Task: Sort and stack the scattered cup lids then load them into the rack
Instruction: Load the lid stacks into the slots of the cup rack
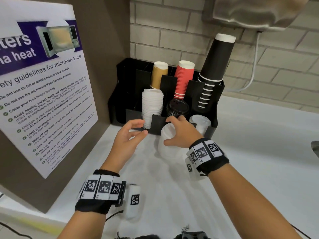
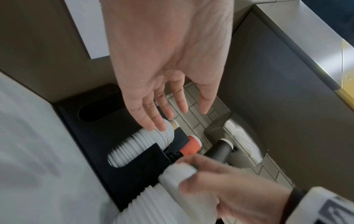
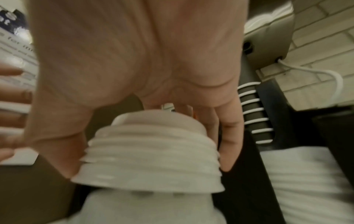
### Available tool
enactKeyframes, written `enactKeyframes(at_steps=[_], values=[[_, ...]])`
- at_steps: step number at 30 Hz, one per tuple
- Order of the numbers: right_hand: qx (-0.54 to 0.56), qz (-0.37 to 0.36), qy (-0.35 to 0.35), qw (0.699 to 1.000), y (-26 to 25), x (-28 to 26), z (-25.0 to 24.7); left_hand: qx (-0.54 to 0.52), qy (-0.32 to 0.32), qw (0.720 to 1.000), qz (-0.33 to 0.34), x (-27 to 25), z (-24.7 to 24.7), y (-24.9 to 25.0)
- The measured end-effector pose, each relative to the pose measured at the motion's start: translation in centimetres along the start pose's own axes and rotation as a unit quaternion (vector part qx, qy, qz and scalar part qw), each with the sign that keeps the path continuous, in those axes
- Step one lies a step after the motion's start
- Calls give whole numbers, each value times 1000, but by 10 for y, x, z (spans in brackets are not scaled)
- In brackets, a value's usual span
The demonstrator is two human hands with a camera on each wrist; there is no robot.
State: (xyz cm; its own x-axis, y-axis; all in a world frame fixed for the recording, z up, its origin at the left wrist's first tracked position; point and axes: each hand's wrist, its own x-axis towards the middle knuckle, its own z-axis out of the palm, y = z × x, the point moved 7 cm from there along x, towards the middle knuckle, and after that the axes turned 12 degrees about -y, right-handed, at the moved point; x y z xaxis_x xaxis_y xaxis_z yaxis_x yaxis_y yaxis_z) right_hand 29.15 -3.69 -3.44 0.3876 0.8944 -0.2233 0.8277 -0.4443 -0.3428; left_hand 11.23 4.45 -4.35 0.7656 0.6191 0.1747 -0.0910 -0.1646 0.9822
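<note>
A stack of white cup lids stands just before the black rack, gripped round its top by the right hand. The left hand hovers beside it, fingers spread, holding nothing. Loading seems in hand; next, I judge, lift the stack into a free front slot.

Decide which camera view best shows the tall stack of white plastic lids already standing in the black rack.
Head view: the tall stack of white plastic lids shows unobstructed. The left wrist view shows its ribbed side, partly behind the black rack; the right wrist view misses it.

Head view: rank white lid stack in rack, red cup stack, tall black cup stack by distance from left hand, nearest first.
From the left hand:
1. white lid stack, front slot of the rack, just beyond the fingertips.
2. red cup stack, back row, middle.
3. tall black cup stack, back right corner.
</note>
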Motion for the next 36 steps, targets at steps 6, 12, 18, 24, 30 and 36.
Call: enactKeyframes(at_steps=[6,12,18,24,30,36], values=[[239,-106,48,964,-21,-32,-28,-31,-83,996,-21,0,34,4],[367,-150,-20,918,-35,-55,-21,-97,-135,986,16,1,51,14],[347,-169,-69,920,-31,-68,-28,-99,-176,979,23,1,56,13],[340,-177,-48,922,-32,-72,-37,-79,-151,985,33,1,59,17],[339,-179,-34,923,-32,-74,-38,-70,-153,986,24,0,59,18],[326,-170,-18,930,-32,-72,-35,-81,-164,983,19,0,59,16]])
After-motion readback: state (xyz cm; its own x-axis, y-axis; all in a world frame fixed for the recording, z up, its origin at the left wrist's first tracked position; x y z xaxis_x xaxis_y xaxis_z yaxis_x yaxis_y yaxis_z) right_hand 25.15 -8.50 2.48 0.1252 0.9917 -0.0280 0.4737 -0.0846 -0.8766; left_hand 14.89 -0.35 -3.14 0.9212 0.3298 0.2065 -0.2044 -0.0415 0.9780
